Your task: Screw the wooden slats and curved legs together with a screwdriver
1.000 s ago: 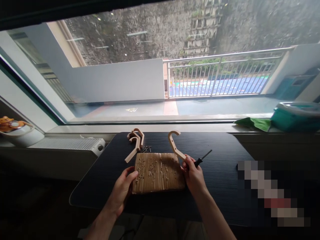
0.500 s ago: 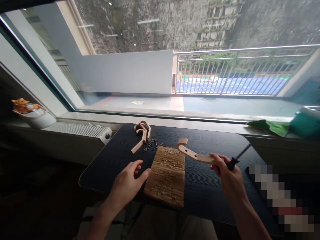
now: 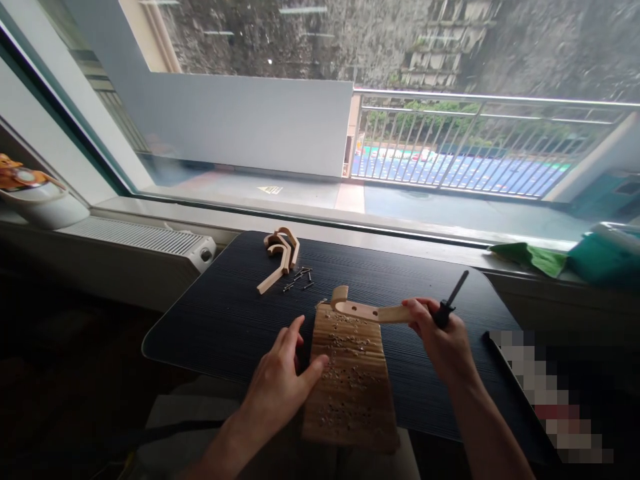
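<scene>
My right hand (image 3: 440,337) is closed around a screwdriver (image 3: 453,300) with a black handle and also grips the end of a curved wooden hook (image 3: 367,311) with two dark holes. That hook reaches left over the far end of a brown board (image 3: 350,393) scattered with small holes and crumbs; I cannot tell whether they touch. At the board's left edge is my left hand (image 3: 285,373), open, fingers apart, its thumb over the board. Further back lie several screws (image 3: 299,278) and a group of similar wooden hooks (image 3: 283,257).
The black table (image 3: 200,320) stands against a window sill. A white radiator (image 3: 145,237) is at the left, beside a white pot (image 3: 47,203). A green cloth (image 3: 530,259) and a teal container (image 3: 607,257) rest on the sill at right. A blurred-out object (image 3: 550,393) sits at the table's right edge.
The board has come nearer to me, its near end now past the table edge. The hook has moved left over the board's far end, and the screwdriver points more upward. My view has shifted slightly.
</scene>
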Demonstrator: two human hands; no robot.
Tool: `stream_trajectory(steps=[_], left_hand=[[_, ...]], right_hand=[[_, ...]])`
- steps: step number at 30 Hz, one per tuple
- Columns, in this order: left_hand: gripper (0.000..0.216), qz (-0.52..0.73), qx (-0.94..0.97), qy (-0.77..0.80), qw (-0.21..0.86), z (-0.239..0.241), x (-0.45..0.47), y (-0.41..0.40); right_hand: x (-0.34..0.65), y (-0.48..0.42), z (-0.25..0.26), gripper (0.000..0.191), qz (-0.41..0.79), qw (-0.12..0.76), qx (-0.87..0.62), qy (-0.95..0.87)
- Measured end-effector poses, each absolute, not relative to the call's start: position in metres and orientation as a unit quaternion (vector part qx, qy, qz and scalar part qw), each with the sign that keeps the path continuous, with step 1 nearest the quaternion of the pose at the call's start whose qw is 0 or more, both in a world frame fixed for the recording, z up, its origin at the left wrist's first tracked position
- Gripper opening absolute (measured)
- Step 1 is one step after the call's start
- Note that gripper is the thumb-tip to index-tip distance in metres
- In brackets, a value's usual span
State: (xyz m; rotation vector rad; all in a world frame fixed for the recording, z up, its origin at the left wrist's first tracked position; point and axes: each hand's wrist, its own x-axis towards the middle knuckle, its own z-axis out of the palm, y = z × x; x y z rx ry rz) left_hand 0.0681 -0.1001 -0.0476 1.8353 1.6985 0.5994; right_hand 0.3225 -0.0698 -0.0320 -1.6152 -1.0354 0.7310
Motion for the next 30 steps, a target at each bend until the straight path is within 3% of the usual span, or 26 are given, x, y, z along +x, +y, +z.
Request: stream_trajectory(steps=[7, 11, 15, 17, 22, 26, 30], left_hand=[[0.048, 0.189, 0.736, 0.614, 0.214, -0.044, 0.07, -0.083], [0.042, 0.26, 0.728, 0.542, 0.329, -0.047, 0.088, -0.087], [0.066, 0.395, 0.662, 0.454, 0.448, -0.021, 0.104, -0.069], [0.079, 0.438, 0.682, 0.415, 0.412, -0.001, 0.106, -0.052], [0.052, 0.378, 0.852, 0.33, 0.152, 0.0, 0.095, -0.036], [0.054, 0.279, 0.91, 0.293, 0.091, -0.046, 0.066, -0.063], [0.057, 0.259, 0.885, 0.372, 0.109, -0.065, 0.037, -0.087]], right_hand=[[0.31, -0.068, -0.03, 0.039, 0.339, 0.577, -0.643, -0.372], [0.289, -0.074, -0.045, 0.037, 0.443, 0.609, -0.58, -0.31], [0.287, -0.068, -0.022, 0.029, 0.442, 0.696, -0.52, -0.225], [0.301, -0.064, 0.003, 0.022, 0.447, 0.745, -0.448, -0.211], [0.345, -0.072, 0.032, 0.015, 0.369, 0.801, -0.431, -0.191], [0.363, -0.089, 0.001, 0.022, 0.364, 0.751, -0.521, -0.177], [0.367, -0.101, -0.031, 0.028, 0.385, 0.676, -0.59, -0.216]])
